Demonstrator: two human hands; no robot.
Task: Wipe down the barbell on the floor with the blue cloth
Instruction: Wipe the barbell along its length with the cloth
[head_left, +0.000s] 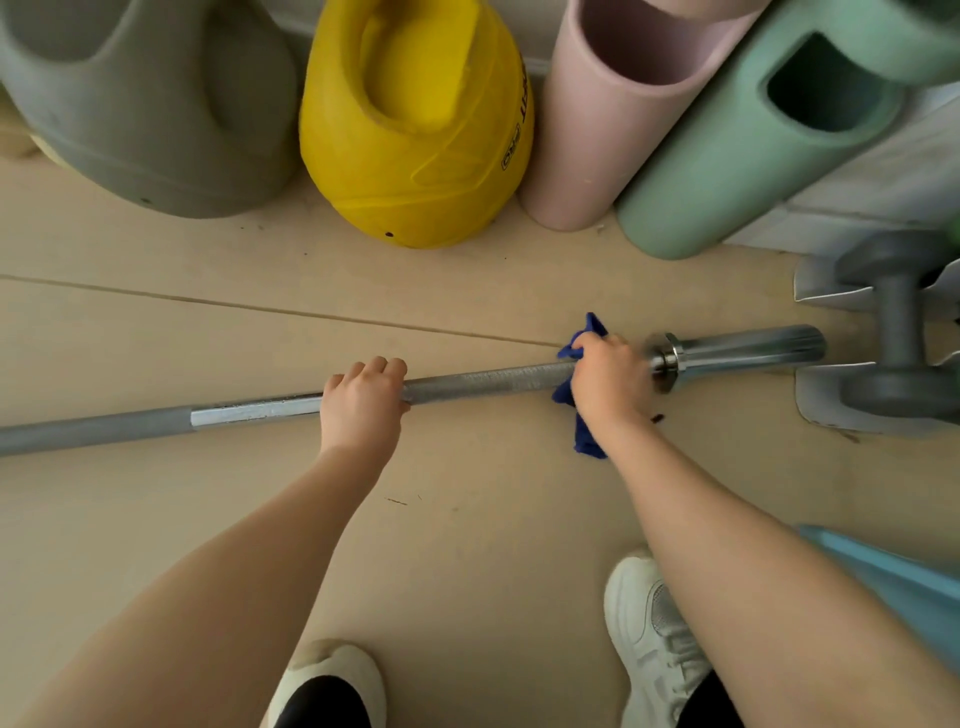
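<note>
A steel barbell (478, 382) lies across the tan floor from the left edge to a chrome sleeve (748, 348) at the right. My left hand (363, 402) grips the shaft near its middle, fingers curled over the top. My right hand (610, 382) grips the blue cloth (584, 436) wrapped round the shaft just left of the collar. Ends of the cloth stick out above and below that hand.
Grey (150, 104) and yellow (415, 124) kettlebells, a pink foam roller (613, 119) and a green kettlebell (753, 150) stand along the far side. A grey dumbbell (898, 332) sits at the right, beyond the sleeve's end. My white shoes (654, 644) are below, with a light blue object (893, 582) at right.
</note>
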